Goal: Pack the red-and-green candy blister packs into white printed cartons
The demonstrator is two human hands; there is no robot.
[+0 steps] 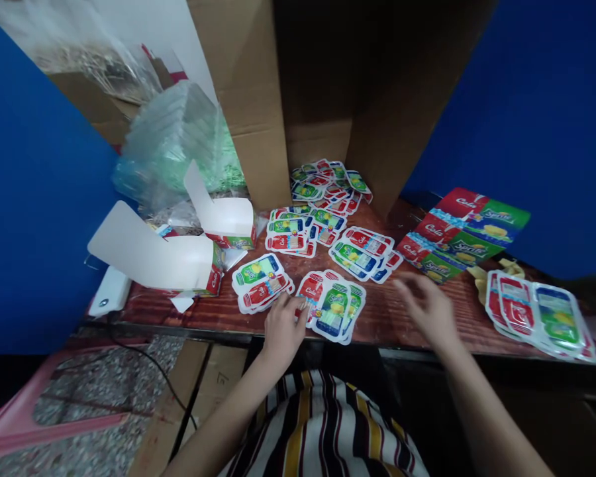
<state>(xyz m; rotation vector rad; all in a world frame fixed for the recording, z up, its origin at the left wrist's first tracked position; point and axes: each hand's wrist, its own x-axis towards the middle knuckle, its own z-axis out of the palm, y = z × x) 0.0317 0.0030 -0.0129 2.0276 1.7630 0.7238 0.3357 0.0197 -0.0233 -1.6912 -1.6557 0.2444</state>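
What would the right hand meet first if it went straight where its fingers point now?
Probably the pile of Cola and Sprite cards ahead and to the left, though how high the right hand hovers is unclear.

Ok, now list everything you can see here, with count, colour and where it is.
table: one, red-brown, centre
jar-shaped card piles: four, red, green and blue, mid-table
loose card heap: one, red and green, back
right-hand card stack: one, red and green, right end
printed panels: three overlapping, red and green, right
open cartons: two, white inside, left
cardboard box: one, brown, back
clear plastic bags: count unclear, back left
white device: one, left end
blue panels: two, both sides
pink frame: one, lower left
striped top: one, multicoloured, bottom
left hand: one, at front piles
right hand: one, blurred, right of them
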